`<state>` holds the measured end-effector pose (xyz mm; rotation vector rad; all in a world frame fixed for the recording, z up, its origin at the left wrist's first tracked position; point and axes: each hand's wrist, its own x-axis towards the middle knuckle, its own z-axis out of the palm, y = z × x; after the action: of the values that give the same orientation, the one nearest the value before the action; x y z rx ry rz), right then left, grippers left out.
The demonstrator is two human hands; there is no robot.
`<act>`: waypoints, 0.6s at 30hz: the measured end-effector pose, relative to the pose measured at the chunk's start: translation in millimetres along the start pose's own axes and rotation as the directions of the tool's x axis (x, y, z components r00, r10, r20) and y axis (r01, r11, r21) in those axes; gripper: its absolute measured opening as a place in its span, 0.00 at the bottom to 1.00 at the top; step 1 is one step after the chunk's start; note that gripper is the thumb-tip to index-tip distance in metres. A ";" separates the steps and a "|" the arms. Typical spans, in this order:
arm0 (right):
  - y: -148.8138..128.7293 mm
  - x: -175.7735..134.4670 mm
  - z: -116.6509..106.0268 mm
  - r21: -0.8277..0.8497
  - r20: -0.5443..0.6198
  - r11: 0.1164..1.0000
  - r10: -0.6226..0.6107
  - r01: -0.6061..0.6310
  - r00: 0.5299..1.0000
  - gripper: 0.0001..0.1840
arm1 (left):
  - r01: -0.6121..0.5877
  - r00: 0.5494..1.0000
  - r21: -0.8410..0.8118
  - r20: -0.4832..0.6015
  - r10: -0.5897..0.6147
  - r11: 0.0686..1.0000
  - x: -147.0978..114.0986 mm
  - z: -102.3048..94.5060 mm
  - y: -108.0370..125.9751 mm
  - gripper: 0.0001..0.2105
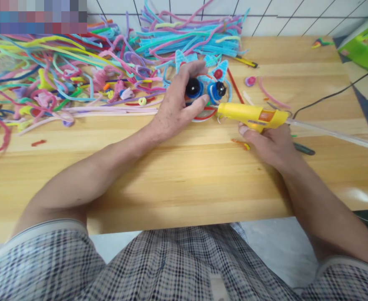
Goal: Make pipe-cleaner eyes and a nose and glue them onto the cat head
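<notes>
My left hand [179, 98] grips a pipe-cleaner animal face [221, 71] with pale blue ears, red inner spots and big black eyes ringed in blue. Its thumb lies across the front of the face below the eyes, and the fingers wrap over the far left side. My right hand [268, 142] is closed round the handle of a yellow hot glue gun [249, 115], with a clear glue stick [334, 131] sticking out of its back. The gun's nozzle points left at the lower right edge of the face; whether it touches cannot be told.
Loose pipe cleaners [77, 83] in many colours cover the back left, with a blue bundle [190, 37] by the tiled wall. A yellow cutter [247, 62] lies behind the face. A black cord [324, 98] runs right; a dark-handled tool [304, 149] lies beside my right hand.
</notes>
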<state>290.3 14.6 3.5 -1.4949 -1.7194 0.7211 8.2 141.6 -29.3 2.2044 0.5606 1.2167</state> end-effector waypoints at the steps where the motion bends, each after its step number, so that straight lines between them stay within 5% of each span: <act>1: -0.2 0.1 -0.1 -0.004 0.002 1.000 0.001 -0.001 1.000 0.07 | -0.008 1.000 -0.008 0.006 0.008 1.000 -0.1 -0.4 -2.3 0.28; 18: 7.0 0.1 -1.4 -0.032 -0.010 0.999 0.017 -0.018 1.000 0.09 | 0.063 0.998 0.034 -0.030 -0.062 0.997 0.3 0.8 11.5 0.26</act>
<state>295.4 15.7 -1.3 -1.5344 -1.7198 0.6971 10.0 132.9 -22.0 2.1844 0.6620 1.2165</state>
